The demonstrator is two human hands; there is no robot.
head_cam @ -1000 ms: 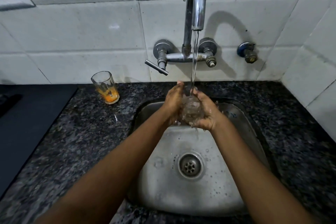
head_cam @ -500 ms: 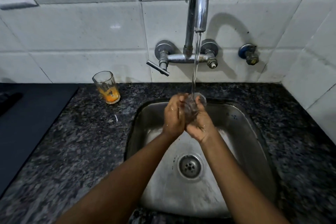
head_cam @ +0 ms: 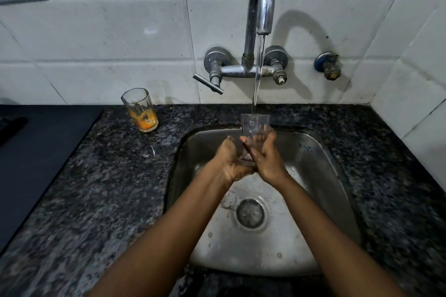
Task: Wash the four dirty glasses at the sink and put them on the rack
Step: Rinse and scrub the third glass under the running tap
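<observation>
Over the steel sink (head_cam: 321, 176) I hold a clear glass (head_cam: 255, 125) upright under the running tap (head_cam: 261, 7). Water streams into its open mouth. My right hand (head_cam: 266, 159) wraps its fingers round the glass's lower half. My left hand (head_cam: 231, 161) cups the glass's base and left side. A second glass (head_cam: 141, 109), smeared with orange residue, stands on the dark granite counter (head_cam: 108, 176) to the left of the sink, near the wall. No rack is in view.
A lever handle (head_cam: 208, 83) sticks out to the left below the tap. A small blue-capped valve (head_cam: 328, 66) is on the tiled wall at right. A black surface (head_cam: 36, 152) covers the counter's left side. The drain (head_cam: 249, 213) lies below my wrists.
The glass has turned from tilted between my palms to upright, and its rim now rises above my fingers with the stream falling into it. Both hands stay on it over the sink.
</observation>
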